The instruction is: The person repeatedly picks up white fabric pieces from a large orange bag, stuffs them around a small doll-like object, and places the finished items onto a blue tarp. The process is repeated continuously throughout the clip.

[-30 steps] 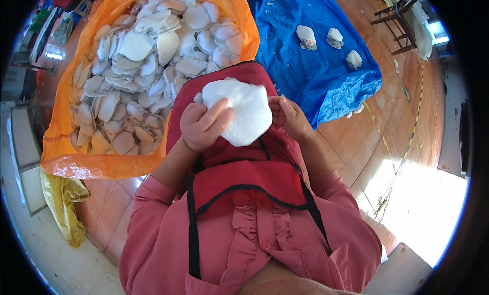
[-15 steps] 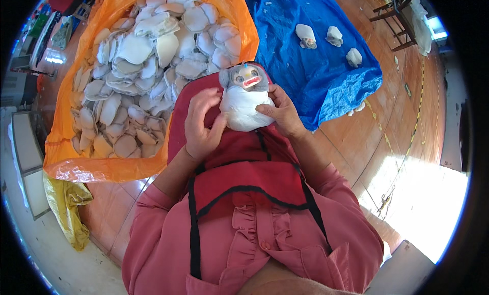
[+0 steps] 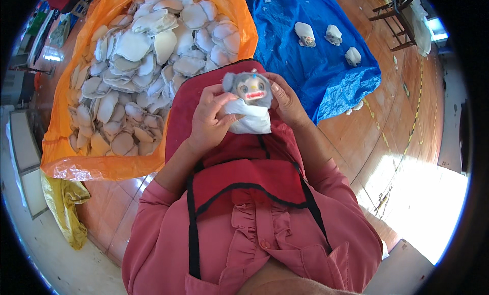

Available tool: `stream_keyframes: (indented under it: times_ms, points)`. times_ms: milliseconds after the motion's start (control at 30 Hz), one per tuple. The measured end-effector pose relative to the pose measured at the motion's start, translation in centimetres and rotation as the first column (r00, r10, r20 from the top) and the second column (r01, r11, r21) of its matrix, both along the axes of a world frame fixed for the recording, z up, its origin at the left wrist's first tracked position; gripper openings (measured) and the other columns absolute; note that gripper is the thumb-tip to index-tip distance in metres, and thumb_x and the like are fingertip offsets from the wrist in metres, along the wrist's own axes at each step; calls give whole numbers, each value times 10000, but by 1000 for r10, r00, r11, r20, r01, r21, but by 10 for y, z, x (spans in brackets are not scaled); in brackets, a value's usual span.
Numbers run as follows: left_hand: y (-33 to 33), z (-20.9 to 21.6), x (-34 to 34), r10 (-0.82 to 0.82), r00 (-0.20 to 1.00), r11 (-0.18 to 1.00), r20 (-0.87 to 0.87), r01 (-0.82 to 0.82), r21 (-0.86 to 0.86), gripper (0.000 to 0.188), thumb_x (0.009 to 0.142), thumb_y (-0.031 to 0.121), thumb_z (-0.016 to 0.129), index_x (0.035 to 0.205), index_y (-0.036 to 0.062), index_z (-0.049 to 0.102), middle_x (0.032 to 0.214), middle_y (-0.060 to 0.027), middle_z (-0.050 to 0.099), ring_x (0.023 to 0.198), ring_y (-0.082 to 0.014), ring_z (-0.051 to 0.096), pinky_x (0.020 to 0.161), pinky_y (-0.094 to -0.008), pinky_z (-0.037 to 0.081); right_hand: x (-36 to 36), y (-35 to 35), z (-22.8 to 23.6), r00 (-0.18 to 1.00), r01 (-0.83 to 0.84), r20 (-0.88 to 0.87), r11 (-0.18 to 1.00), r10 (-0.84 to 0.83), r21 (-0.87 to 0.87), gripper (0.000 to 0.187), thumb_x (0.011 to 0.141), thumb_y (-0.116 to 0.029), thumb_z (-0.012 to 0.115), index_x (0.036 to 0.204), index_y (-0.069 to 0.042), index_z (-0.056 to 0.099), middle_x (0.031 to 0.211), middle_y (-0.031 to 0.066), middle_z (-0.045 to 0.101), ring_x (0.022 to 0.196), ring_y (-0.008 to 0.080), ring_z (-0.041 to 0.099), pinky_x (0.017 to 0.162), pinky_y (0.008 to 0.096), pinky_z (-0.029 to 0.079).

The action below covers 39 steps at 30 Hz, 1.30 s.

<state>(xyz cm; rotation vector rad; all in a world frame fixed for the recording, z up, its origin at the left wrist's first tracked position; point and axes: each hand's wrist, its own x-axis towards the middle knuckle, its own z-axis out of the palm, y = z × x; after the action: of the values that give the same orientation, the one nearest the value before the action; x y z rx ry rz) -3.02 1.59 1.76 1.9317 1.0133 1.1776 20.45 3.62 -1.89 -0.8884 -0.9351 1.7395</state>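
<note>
A grey furry doll's head with a hard painted face and a red mouth is held above my lap, face up. A white cloth cover wraps its lower part. My left hand pinches the upper left edge of this cover between thumb and fingers. On the other side, my right hand grips the head at its right side, its fingertips partly hidden behind the fur. Beneath both hands lies the dark red apron over my lap.
An orange plastic sheet at the left holds a large heap of white padded pieces. On a blue sheet to the right lie three white-covered doll heads. A wooden chair stands at the far right.
My left hand, open beside the doll before, has closed on the cover's edge. The head has tilted slightly and moved right, and more grey fur shows above the white cover.
</note>
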Motion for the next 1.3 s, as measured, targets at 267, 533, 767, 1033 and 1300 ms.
stream_keyframes:
  times_ms: [267, 533, 767, 1033, 1300]
  points:
    - [-4, 0, 6, -65, 991, 995, -117, 56, -84, 329, 748, -3, 745, 1046, 78, 631, 1187, -166, 503, 1016, -347, 604, 834, -410, 520, -7, 11, 45, 962, -195, 181, 979, 203, -61, 650, 741, -189, 843, 1281, -9, 528, 1138, 84, 634, 1056, 187, 602, 947, 321, 476]
    - [1, 10, 0, -169, 939, 985, -300, 153, -75, 165, 843, 133, 695, 989, 67, 657, 1066, -173, 519, 914, -349, 575, 783, -401, 489, -25, -4, 30, 986, -108, -143, 976, 81, -190, 593, 739, -34, 812, 1262, -17, 532, 1117, 92, 640, 1015, 196, 630, 908, 349, 523]
    - [-1, -1, -3, -17, 959, 838, 283, 168, -519, 470, 839, 131, 736, 1254, 36, 538, 1194, -141, 534, 1116, -240, 556, 934, -347, 468, -35, 2, 26, 989, -103, -128, 977, 80, -188, 558, 790, -55, 777, 1279, -23, 511, 1168, 96, 616, 1052, 201, 612, 930, 344, 508]
    - [7, 2, 6, 275, 881, 747, 384, 55, -662, 704, 768, -7, 768, 1375, 41, 413, 1292, -111, 535, 1171, -202, 541, 992, -326, 455, -40, 6, -3, 995, 88, -49, 996, -88, -4, 427, 888, -143, 712, 1265, -49, 535, 1200, 62, 598, 1073, 160, 591, 931, 306, 492]
    - [8, -6, 3, 531, 668, 622, 521, 110, -775, 657, 764, -69, 741, 1330, 55, 433, 1222, -89, 569, 1124, -209, 568, 963, -332, 481, -29, -9, 0, 924, -32, 348, 874, -159, 485, 191, 868, 1, 681, 1058, -20, 681, 1097, 79, 638, 1044, 191, 603, 904, 292, 485]
